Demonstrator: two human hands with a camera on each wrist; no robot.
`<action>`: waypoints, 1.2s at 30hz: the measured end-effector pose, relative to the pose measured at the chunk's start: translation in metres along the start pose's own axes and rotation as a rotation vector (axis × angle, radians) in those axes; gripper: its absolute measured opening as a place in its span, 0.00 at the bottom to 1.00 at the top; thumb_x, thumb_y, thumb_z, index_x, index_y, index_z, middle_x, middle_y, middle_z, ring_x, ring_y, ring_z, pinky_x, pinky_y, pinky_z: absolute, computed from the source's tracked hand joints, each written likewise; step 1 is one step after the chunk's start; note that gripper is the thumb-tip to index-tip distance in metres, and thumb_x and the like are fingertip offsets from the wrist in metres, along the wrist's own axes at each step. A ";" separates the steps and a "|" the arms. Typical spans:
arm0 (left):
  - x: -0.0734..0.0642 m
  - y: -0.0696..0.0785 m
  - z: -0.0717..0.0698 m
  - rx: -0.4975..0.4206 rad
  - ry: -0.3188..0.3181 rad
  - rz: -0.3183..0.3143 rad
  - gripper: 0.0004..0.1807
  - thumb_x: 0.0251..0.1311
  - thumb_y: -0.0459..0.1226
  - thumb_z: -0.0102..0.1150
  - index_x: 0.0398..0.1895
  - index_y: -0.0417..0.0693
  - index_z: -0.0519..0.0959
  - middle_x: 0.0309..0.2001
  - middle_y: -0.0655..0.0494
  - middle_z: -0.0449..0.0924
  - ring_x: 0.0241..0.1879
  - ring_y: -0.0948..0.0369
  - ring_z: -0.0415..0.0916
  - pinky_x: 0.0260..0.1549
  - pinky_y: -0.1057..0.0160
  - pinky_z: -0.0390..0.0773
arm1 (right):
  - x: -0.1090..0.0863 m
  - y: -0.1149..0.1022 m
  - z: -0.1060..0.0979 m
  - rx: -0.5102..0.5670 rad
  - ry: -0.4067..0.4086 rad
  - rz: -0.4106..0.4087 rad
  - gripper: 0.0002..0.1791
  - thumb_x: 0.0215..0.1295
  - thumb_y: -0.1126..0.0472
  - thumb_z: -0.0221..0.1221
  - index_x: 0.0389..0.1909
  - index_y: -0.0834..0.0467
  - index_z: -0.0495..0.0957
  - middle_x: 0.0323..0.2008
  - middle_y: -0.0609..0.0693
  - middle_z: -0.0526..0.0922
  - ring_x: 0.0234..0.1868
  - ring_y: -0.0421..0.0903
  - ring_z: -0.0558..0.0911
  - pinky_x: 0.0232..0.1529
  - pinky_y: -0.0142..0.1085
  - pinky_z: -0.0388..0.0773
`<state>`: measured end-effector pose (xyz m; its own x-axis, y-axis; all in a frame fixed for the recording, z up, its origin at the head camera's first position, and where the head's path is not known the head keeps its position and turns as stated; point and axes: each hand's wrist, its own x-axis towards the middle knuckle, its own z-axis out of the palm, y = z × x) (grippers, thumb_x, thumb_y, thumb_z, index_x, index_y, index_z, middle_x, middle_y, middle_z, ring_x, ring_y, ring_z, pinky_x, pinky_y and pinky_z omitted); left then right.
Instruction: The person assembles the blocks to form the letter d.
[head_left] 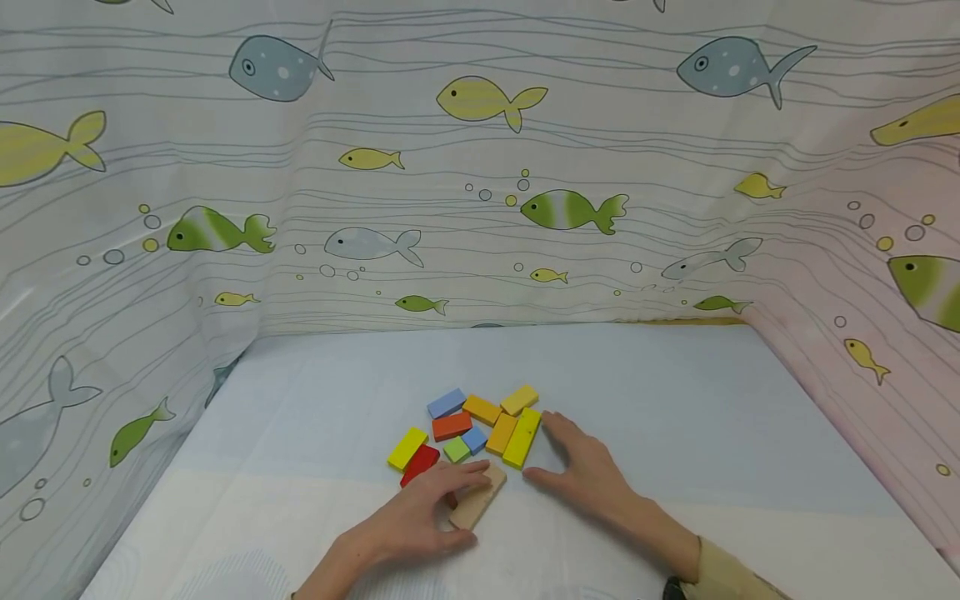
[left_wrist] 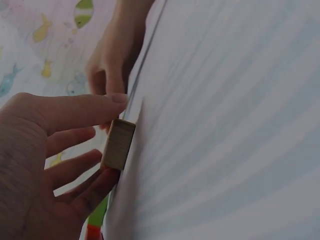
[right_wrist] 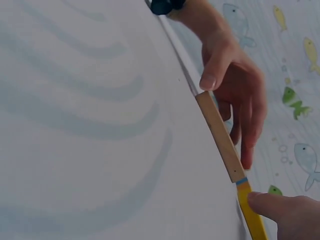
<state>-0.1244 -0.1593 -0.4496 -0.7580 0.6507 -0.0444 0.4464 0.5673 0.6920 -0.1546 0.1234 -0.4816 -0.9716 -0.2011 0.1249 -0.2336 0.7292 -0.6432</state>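
My left hand [head_left: 416, 512] is over a plain wooden block [head_left: 480, 500] lying on the table. Its thumb is by the near end, and the fingertips reach the far end. In the left wrist view, the wooden block [left_wrist: 119, 145] shows between thumb and lower fingers, with a small gap under the thumb. My right hand [head_left: 592, 471] rests beside a long yellow block [head_left: 522, 439], fingers extended along its right side and thumb near its closer end. In the right wrist view, the right thumb [right_wrist: 272, 205] overlaps the yellow block [right_wrist: 250, 212]; contact is unclear.
Left of the yellow block lie orange blocks [head_left: 502, 434], blue blocks [head_left: 447, 403], a green block [head_left: 456, 450], and red blocks [head_left: 452, 427]. Another yellow block [head_left: 408, 448] is at the left. A fish-printed curtain [head_left: 480, 275] borders the white table [head_left: 675, 400].
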 end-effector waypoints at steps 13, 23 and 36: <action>0.004 -0.006 -0.011 -0.083 -0.122 0.013 0.38 0.53 0.29 0.63 0.69 0.65 0.71 0.77 0.62 0.59 0.46 0.71 0.72 0.49 0.70 0.77 | 0.005 -0.006 0.006 -0.052 -0.006 0.008 0.53 0.52 0.37 0.71 0.74 0.56 0.63 0.73 0.54 0.66 0.73 0.54 0.66 0.71 0.52 0.66; 0.012 -0.008 -0.011 -0.082 -0.126 0.002 0.41 0.52 0.30 0.65 0.71 0.65 0.68 0.76 0.65 0.60 0.50 0.68 0.70 0.51 0.69 0.77 | 0.008 -0.006 0.008 -0.075 0.022 -0.034 0.50 0.53 0.39 0.71 0.73 0.59 0.65 0.71 0.57 0.69 0.71 0.55 0.69 0.68 0.52 0.69; 0.014 -0.006 -0.009 -0.068 -0.111 -0.027 0.44 0.49 0.40 0.74 0.72 0.68 0.67 0.71 0.71 0.66 0.51 0.67 0.69 0.49 0.69 0.78 | 0.007 -0.003 0.006 -0.056 0.044 -0.071 0.48 0.51 0.42 0.74 0.69 0.60 0.70 0.68 0.56 0.73 0.69 0.54 0.73 0.66 0.50 0.72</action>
<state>-0.1417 -0.1580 -0.4481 -0.7108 0.6893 -0.1405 0.3903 0.5526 0.7364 -0.1607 0.1156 -0.4833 -0.9529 -0.2259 0.2023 -0.3027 0.7495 -0.5888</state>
